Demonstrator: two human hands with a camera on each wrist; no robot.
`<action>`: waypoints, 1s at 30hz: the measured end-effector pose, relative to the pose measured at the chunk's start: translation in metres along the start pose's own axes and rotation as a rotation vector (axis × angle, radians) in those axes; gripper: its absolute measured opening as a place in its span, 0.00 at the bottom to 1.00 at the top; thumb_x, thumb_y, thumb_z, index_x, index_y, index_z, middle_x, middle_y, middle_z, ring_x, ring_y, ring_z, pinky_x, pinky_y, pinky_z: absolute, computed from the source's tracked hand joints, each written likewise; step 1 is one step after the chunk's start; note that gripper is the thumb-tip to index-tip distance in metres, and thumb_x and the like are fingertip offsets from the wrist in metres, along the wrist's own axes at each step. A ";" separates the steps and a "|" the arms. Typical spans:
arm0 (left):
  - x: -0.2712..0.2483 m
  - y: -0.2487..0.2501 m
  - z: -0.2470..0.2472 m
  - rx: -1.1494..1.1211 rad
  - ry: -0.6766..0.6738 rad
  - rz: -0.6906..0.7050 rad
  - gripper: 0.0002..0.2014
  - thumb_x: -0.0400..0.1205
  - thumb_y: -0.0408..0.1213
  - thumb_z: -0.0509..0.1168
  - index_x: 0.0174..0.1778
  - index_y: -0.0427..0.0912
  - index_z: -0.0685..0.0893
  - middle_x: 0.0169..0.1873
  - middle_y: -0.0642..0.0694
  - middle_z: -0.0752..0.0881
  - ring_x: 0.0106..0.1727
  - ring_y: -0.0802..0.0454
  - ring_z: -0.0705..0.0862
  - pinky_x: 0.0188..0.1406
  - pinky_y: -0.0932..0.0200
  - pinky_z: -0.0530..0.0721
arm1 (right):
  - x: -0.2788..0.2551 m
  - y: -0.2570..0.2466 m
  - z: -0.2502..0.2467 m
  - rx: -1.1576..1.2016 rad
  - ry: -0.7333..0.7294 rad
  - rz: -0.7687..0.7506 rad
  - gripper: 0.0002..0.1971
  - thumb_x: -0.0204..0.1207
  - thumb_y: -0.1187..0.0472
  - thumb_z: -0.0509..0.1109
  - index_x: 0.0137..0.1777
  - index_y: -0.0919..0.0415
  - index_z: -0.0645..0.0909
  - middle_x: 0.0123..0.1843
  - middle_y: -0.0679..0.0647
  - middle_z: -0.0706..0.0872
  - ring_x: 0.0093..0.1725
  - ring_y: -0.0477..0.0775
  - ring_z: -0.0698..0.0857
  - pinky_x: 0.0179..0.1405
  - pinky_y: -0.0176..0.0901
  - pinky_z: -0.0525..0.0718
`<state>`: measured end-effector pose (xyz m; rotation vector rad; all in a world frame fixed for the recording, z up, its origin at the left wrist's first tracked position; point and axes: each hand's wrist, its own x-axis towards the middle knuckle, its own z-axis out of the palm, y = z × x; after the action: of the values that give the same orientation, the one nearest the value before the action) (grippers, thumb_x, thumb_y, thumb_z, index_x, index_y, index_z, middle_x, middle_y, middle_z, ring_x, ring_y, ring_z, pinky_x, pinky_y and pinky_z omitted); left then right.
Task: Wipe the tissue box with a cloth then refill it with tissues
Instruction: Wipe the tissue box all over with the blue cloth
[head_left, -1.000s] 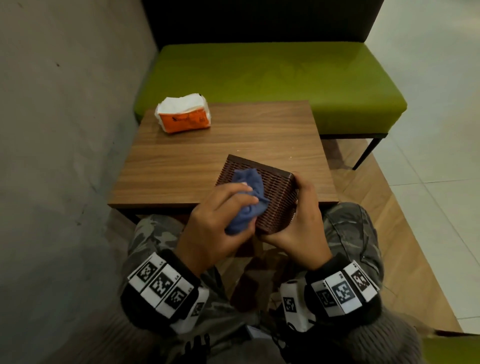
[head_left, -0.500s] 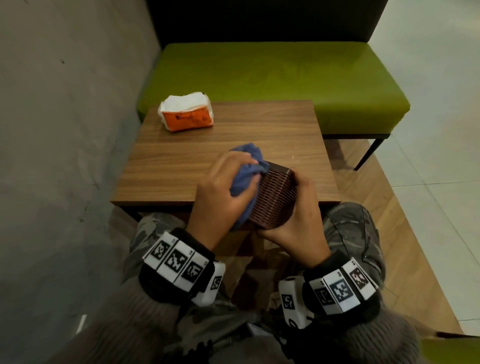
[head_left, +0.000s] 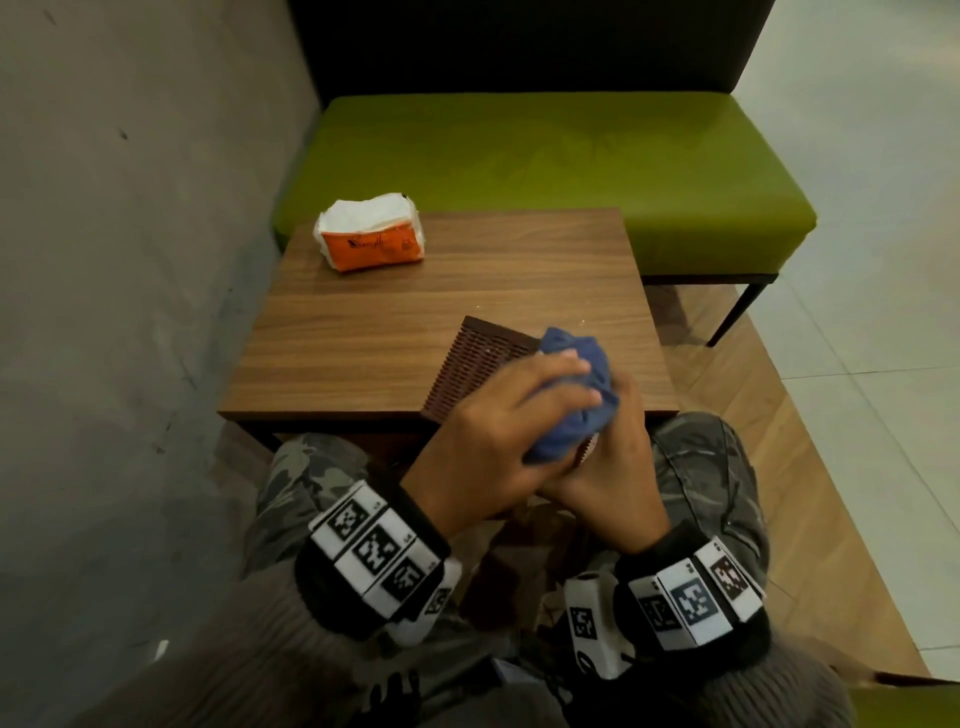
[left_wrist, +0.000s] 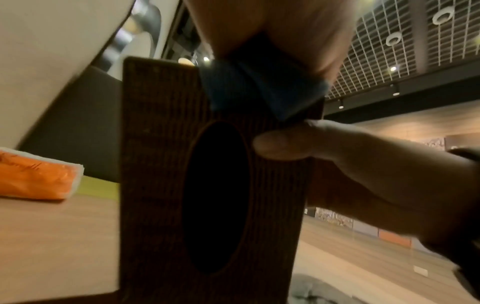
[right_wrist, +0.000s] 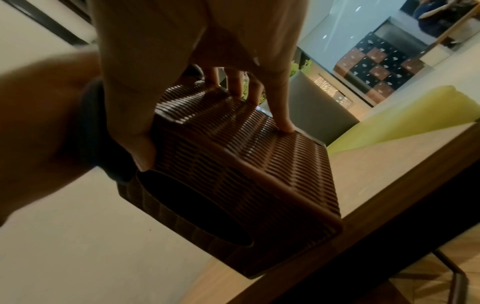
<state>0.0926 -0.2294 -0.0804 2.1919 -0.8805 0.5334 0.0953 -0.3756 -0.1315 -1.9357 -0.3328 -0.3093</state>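
Tissue box: brown, rigid, woven-ribbed surface on all visible faces, rectangular with rounded edges, one face has a smooth-rimmed oval opening, dark inside. It's held tilted at the near edge of the table, the oval face turned toward the person; can't tell if a corner touches the tabletop.

Cloth: blue, soft, bunched into a wad, pressed on the box's upper right end.

Tissue pack: soft plastic wrap, orange front, white top, pillow-shaped, lying at the table's far left corner, well apart from the box.

Table: wood-grain top, square, dark edge. Green padded bench behind it, thin dark legs.

Left hand: fingers curled around the cloth wad, clamped on it, reaching across over the box.

Right hand: grips the box from the right side, thumb laid beside the oval opening, fingers spread across the opposite ribbed face. Wrists close together, both above the lap.
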 end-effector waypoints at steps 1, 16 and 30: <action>-0.008 -0.006 -0.003 -0.018 -0.044 0.052 0.15 0.77 0.34 0.71 0.59 0.36 0.84 0.64 0.38 0.81 0.69 0.46 0.78 0.71 0.52 0.76 | 0.000 0.002 -0.002 0.003 0.001 0.001 0.45 0.55 0.44 0.82 0.72 0.42 0.61 0.67 0.52 0.75 0.66 0.54 0.79 0.64 0.57 0.82; -0.019 -0.030 -0.017 -0.091 0.422 -0.405 0.09 0.79 0.31 0.69 0.52 0.31 0.85 0.51 0.40 0.85 0.58 0.49 0.84 0.61 0.48 0.81 | 0.006 -0.002 -0.001 -0.192 -0.063 -0.114 0.48 0.57 0.42 0.79 0.73 0.65 0.66 0.66 0.55 0.74 0.66 0.56 0.75 0.67 0.49 0.74; 0.024 -0.031 -0.051 -0.098 -0.071 -0.265 0.05 0.75 0.30 0.70 0.45 0.39 0.85 0.43 0.51 0.86 0.47 0.63 0.83 0.47 0.68 0.78 | 0.007 -0.003 -0.006 -0.318 -0.124 -0.199 0.46 0.61 0.41 0.75 0.75 0.62 0.65 0.69 0.61 0.74 0.69 0.58 0.74 0.70 0.51 0.73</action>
<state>0.1255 -0.1864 -0.0464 2.2032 -0.6242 0.2801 0.0997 -0.3797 -0.1238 -2.2437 -0.5894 -0.3917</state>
